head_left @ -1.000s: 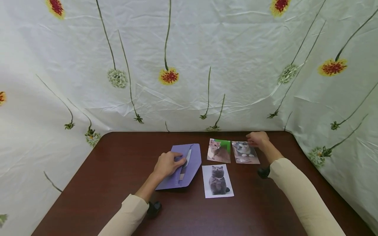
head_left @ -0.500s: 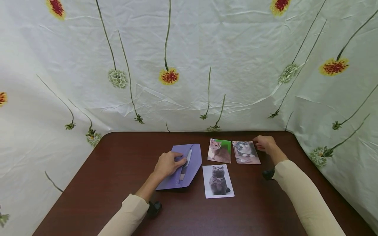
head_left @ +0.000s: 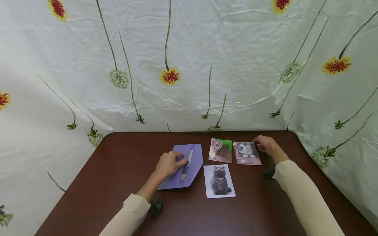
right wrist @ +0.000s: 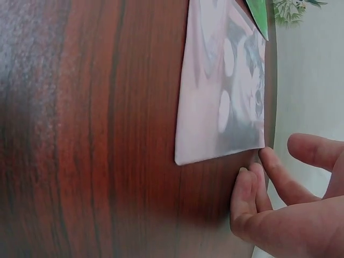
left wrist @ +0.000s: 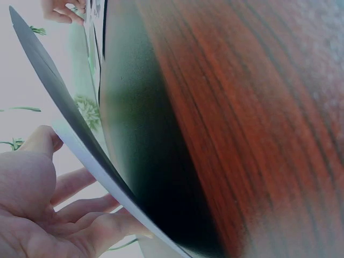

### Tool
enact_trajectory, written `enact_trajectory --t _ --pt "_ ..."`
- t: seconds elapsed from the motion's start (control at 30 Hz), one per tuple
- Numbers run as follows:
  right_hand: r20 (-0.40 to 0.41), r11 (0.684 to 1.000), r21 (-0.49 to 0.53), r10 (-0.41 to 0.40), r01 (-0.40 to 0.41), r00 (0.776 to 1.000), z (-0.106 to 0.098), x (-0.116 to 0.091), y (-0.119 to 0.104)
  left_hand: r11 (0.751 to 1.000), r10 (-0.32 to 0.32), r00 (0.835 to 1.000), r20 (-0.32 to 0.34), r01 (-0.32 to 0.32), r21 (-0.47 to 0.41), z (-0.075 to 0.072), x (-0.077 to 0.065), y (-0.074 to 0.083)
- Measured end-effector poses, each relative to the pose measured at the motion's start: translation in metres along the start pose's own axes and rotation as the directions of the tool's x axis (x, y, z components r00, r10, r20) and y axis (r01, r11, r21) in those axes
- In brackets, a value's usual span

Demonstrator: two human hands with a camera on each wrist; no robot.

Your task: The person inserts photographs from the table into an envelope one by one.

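Note:
My left hand [head_left: 167, 165] rests on an unfolded-flap purple envelope [head_left: 195, 165], its fingers and thumb spread apart near the opening. At that opening a pale and dark strip shows; what it is I cannot tell. Seen edge-on in the left wrist view, the envelope [left wrist: 88, 153] has my fingers lying against its upper face. On the right, my right hand [head_left: 265, 146] is at the far right corner of a grey-and-white cat photo [head_left: 245, 154]. The right wrist view shows one fingertip at the corner of this photo [right wrist: 215, 107], with the thumb held away from it.
A ginger cat photo [head_left: 220, 151] with a green background lies just left of the grey-and-white one. Closer to me is a grey cat photo [head_left: 219, 181] on white. All lie on a dark brown table [head_left: 118, 170], with a flowered cloth [head_left: 189, 98] behind.
My right hand has drawn back to the right, from over the grey-and-white cat photo to its corner. The left hand and the envelope stay put.

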State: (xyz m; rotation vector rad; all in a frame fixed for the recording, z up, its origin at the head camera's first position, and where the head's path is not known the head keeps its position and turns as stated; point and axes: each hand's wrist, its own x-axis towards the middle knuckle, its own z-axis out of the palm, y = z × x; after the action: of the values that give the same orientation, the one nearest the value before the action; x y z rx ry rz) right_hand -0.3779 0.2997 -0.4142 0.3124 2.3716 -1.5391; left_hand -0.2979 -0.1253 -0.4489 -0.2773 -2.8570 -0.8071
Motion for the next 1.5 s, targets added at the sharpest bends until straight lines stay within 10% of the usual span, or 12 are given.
enact_trajectory --t 0.77,1.5 --pt "0.134 0.972 0.156 0.154 -0.174 0.979 0.004 0.010 -0.008 1.000 -0.005 1.000 0.001 0.005 0.014 -0.001 0.001 -0.001" --pt "0.189 0.970 0.167 0.145 -0.177 0.971 -0.007 0.004 -0.011 1.000 0.011 1.000 0.005 -0.011 0.009 0.000 0.002 0.000"
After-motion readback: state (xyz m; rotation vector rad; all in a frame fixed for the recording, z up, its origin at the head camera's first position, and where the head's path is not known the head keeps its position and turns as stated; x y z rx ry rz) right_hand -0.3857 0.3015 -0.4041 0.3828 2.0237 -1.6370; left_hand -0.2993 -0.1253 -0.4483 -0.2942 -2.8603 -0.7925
